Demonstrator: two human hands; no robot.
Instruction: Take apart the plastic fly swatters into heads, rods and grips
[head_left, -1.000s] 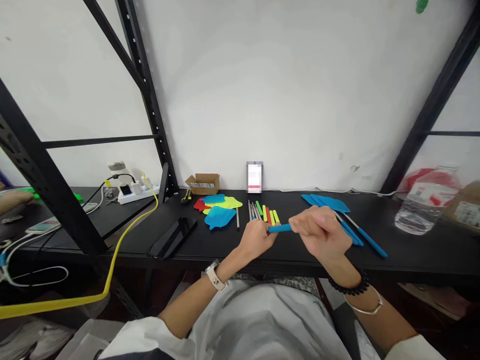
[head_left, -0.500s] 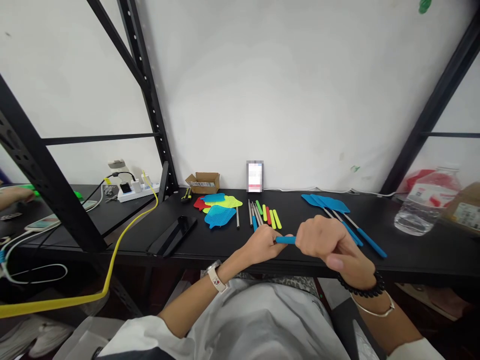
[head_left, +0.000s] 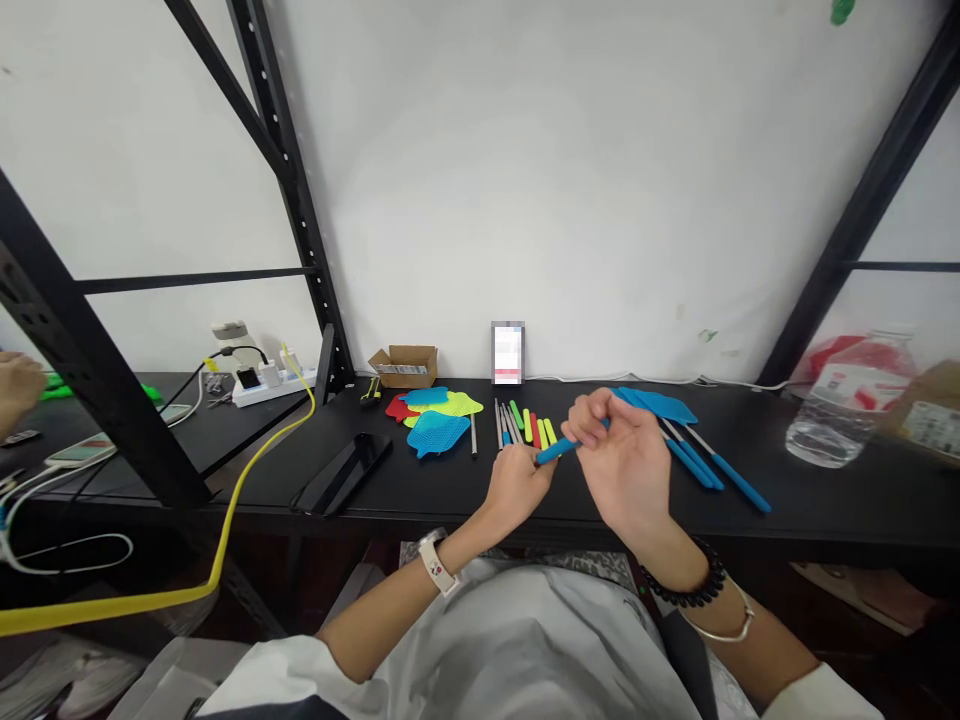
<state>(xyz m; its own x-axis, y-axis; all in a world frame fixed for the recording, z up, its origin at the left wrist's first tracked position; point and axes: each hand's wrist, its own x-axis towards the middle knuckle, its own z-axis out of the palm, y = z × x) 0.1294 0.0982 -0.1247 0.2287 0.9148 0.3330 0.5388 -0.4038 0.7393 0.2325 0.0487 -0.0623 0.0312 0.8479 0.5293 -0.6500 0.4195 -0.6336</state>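
My left hand [head_left: 519, 485] is closed around one end of a blue fly swatter handle [head_left: 555, 451], in front of my body. At its other end, the curled fingers of my right hand [head_left: 624, 462] grip the handle, the palm turned toward me. Whatever lies inside my left fist is hidden. Just beyond my hands lie several metal rods [head_left: 499, 426] and loose handle grips, among them a green grip [head_left: 516, 415] and a red grip [head_left: 535, 430]. Farther left is a pile of swatter heads, with a blue swatter head [head_left: 438, 434] on top. Blue fly swatters [head_left: 739, 483] lie right.
A black phone [head_left: 343, 472] lies left. Behind the pile stand a small cardboard box [head_left: 405, 367] and a yellow-black tool [head_left: 371, 391]. A lit screen [head_left: 508, 354] leans on the wall. A plastic bottle [head_left: 825, 430] is at right. Another person's hand [head_left: 19, 392] shows far left.
My right hand has rotated from knuckles up to palm toward me and moved slightly up and left. The handle now slants upward to the right.
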